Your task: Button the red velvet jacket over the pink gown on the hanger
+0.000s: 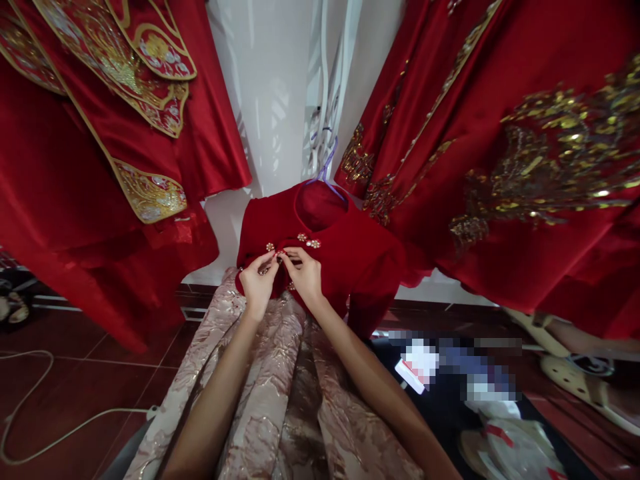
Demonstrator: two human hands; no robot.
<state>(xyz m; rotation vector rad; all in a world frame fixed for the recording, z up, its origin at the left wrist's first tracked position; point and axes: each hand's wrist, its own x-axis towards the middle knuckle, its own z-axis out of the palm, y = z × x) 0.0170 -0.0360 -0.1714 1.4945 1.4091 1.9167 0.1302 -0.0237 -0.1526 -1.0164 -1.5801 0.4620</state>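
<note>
A dark red velvet top (350,253) with small pearl-and-gold buttons hangs on a purple hanger (327,167) against a white wall, over a pale pink brocade skirt (270,400). My left hand (257,283) pinches the fabric by a button at the front flap. My right hand (303,270) sits right beside it, fingers curled and pinching the same flap edge. Both hands touch the garment just below the row of buttons (307,240).
Red satin robes with gold embroidery hang at the left (100,167) and right (500,167). A white cable (30,427) lies looped on the dark red floor. Shoes (575,380) and packaged items (500,440) lie at the lower right.
</note>
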